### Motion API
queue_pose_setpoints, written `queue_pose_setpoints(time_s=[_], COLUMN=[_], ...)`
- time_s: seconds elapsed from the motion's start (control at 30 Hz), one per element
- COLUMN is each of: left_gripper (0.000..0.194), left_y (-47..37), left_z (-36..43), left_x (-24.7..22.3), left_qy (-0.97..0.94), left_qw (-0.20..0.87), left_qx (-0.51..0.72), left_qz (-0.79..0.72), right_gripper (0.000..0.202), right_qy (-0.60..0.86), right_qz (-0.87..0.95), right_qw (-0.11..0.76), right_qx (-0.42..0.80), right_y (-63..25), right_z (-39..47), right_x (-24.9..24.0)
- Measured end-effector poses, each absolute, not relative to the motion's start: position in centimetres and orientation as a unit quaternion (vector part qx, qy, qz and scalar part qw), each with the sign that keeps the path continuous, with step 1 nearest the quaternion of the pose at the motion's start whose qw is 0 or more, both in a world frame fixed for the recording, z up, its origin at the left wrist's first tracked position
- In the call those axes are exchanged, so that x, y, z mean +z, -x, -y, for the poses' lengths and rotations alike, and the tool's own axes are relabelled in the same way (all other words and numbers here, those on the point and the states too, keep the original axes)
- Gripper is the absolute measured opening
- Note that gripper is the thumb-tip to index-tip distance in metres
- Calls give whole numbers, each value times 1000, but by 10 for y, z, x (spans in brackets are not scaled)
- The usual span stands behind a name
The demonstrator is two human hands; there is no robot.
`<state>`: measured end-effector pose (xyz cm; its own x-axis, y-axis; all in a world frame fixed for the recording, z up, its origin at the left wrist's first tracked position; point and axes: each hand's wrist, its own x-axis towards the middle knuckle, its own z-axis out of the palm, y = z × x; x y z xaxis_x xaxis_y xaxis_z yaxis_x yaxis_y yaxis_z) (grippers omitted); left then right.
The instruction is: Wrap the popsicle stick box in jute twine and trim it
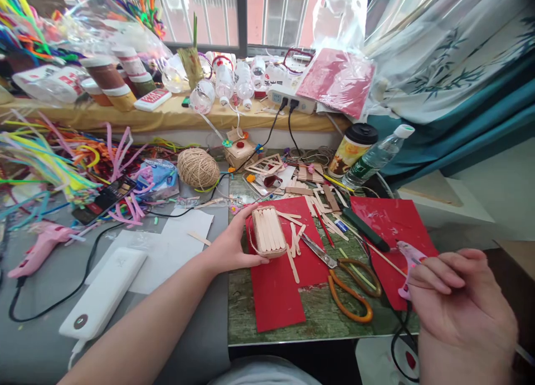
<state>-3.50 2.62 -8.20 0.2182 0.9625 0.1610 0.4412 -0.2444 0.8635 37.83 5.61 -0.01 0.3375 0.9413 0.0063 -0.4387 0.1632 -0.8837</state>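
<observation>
My left hand [234, 243] grips a small box of wooden craft sticks [268, 230], its rim wrapped in twine, above a red sheet [278, 304]. At the right, my right hand [455, 284] is raised with its fingers curled, partly in front of a pink glue gun [407, 257]. Whether its fingers hold anything is hidden. Between the hands lie scissors with orange handles [351, 304] and loose craft sticks [293, 265]. A dark green stick-like tool [365, 230] rests across the edge of a second red sheet [401, 220].
Twine ball [198, 169], another pink glue gun [42, 248] and white power bank [104, 293] are on the left. A water bottle [376, 156] and patterned cup [353, 151] stand at the back right. Black cables cross the table; pipe cleaners [62, 173] crowd the left.
</observation>
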Motion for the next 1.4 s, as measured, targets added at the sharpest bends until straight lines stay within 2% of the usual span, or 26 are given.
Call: queue_pose_setpoints(time_s=[0.07, 0.23, 0.3, 0.33, 0.4, 0.5, 0.6, 0.9, 1.2, 1.4], left_gripper=[127, 132, 133, 130, 122, 110, 104, 98, 90, 98], left_y=[35, 31, 27, 24, 17, 6, -3, -5, -6, -1], left_z=[-25, -23, -21, -20, -17, -12, -8, -10, -10, -10], left_x=[-81, -78, -77, -76, -76, -75, -71, -65, -65, -62], left_qy=[-698, -703, -700, -697, -691, -688, -690, -721, -714, -709], left_qw=[351, 374, 389, 394, 387, 352, 337, 339, 353, 396], left_qx=[367, 366, 366, 371, 391, 414, 411, 381, 372, 371], left_qz=[-505, -482, -474, -471, -469, -481, -490, -469, -478, -451], right_gripper=[21, 44, 32, 14, 36, 40, 48, 53, 48, 47], right_qy=[407, 380, 416, 437, 428, 408, 393, 371, 388, 389], right_qz=[315, 385, 441, 477, 554, 623, 634, 640, 628, 631], right_qw=[678, 576, 543, 526, 492, 462, 459, 437, 439, 438], right_qx=[525, 613, 581, 552, 518, 482, 482, 511, 512, 509], right_y=[-376, -342, -316, -303, -279, -251, -232, -217, -213, -215], right_z=[-56, -45, -34, -29, -19, -12, -13, -12, -13, -13], right_x=[-4, -17, -26, -32, -45, -61, -69, -76, -79, -80])
